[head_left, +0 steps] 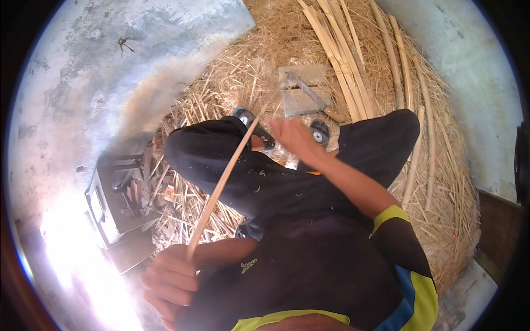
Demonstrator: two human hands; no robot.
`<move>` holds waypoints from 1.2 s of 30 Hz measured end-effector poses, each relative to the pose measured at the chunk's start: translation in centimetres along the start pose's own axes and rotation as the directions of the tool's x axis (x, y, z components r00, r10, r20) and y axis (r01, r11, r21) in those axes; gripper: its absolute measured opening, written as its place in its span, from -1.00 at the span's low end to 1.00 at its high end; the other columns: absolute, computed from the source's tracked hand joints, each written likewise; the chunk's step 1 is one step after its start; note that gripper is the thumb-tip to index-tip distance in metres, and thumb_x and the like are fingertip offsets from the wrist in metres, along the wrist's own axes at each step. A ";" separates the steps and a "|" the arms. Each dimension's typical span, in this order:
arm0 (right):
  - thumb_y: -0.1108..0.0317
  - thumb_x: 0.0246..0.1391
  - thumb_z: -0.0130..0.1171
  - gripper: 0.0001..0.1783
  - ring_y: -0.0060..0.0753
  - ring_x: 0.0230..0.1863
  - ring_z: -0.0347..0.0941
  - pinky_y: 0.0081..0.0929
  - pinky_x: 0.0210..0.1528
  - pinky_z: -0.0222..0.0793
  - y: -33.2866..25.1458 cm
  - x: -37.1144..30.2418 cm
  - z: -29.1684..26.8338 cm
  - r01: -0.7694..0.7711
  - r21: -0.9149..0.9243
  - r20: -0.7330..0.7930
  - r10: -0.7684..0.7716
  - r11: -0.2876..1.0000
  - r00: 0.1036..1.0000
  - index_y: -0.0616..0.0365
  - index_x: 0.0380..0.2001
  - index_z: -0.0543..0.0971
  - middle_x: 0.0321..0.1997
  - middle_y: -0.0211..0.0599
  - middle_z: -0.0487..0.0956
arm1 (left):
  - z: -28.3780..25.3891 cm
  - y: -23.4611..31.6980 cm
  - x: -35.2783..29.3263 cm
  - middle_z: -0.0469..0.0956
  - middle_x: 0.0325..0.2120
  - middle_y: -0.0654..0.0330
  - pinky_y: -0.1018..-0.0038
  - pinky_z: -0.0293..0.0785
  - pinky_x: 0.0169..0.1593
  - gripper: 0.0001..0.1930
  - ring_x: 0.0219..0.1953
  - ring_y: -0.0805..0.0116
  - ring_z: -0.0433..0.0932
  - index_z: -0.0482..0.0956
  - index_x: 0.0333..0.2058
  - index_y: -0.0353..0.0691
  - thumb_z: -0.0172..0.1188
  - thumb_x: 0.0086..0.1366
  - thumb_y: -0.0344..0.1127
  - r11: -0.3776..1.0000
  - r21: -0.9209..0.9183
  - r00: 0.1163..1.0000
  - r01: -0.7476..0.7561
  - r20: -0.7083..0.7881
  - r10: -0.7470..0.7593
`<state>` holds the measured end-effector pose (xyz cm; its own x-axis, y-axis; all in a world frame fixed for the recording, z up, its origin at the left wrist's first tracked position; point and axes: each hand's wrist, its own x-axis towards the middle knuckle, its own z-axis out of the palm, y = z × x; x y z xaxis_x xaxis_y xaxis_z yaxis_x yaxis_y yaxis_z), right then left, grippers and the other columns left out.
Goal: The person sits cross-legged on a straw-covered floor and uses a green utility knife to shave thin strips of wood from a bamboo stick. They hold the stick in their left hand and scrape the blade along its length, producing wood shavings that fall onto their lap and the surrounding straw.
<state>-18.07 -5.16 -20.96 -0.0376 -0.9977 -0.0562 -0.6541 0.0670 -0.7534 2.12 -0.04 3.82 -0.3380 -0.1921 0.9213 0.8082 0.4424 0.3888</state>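
Strip [226, 176] in left hand [172, 277], right hand [295, 137] near its far end, right grip unclear

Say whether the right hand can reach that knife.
Likely yes: the knife lies just beyond the right hand, its wooden handle uncovered, though that hand may be busy near the far end of the long strip.

There is one long pale strip [224, 179], one wooden-handled knife [312, 95], two dark shoes [319, 132] and two trouser legs [381, 140].

Rough workshop, probably: shavings [234, 71] thick underfoot, long split strips [345, 60] piled up, wood-handled blade [316, 96] on a block [295, 103].
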 end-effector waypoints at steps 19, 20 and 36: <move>-0.13 0.26 -0.23 -0.32 0.09 -0.34 0.57 -0.01 -0.34 0.46 9.0 6.6 -0.3 -0.359 -0.373 -0.244 0.283 0.855 0.928 0.29 -0.44 0.61 -0.42 0.08 0.59 | -1.1 -4.2 -0.8 -0.06 -0.94 0.42 0.57 -0.18 -0.81 -0.48 -0.92 0.58 -0.09 0.03 -0.79 -0.12 -0.20 0.33 -0.05 0.918 0.369 0.963 0.144 -0.264 -0.045; -0.12 0.26 -0.23 -0.35 0.10 -0.30 0.56 -0.02 -0.29 0.45 7.2 6.3 -1.6 -0.376 -0.346 -0.221 0.315 0.860 0.923 0.29 -0.36 0.59 -0.39 0.11 0.59 | -1.3 -4.0 -1.4 -0.06 -0.94 0.41 0.58 -0.18 -0.81 -0.48 -0.92 0.58 -0.09 0.03 -0.79 -0.12 -0.20 0.33 -0.05 0.924 0.356 0.956 0.138 -0.290 -0.031; 0.18 0.26 -0.07 -0.70 0.24 -0.47 0.42 -0.02 -0.44 0.24 -11.1 -9.2 -10.6 0.125 0.386 0.064 -0.162 0.914 0.985 0.26 -0.27 0.35 -0.59 0.11 0.47 | 0.9 0.1 2.0 -0.05 -0.91 0.40 0.58 -0.28 -0.79 -0.48 -0.88 0.60 -0.13 0.02 -0.74 0.02 -0.35 0.39 0.10 0.836 0.528 0.898 0.150 -0.426 0.108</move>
<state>-18.49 3.19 -5.11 0.1172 -0.9928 0.0245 -0.3105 -0.0601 -0.9487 1.10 0.39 5.70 -0.0106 -0.4984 0.8669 0.3705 0.8033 0.4663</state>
